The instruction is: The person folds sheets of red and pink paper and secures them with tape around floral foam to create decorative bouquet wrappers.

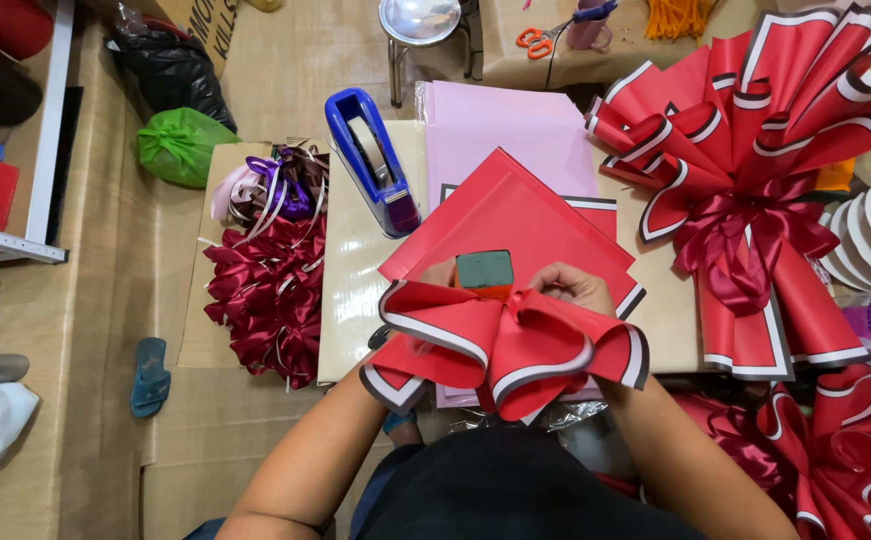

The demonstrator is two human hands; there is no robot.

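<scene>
1 view is recording: the head camera, worn on the person's head. It is looking almost straight down, so the bench (356,300) and the floor (106,300) beside it are appearing in plan. The person's own forearms are entering from the bottom edge, and both hands are sitting close below the lens, near the frame's centre. The far bench edge is lying toward the top of the frame. No 2nd view is sharing this scene.
</scene>
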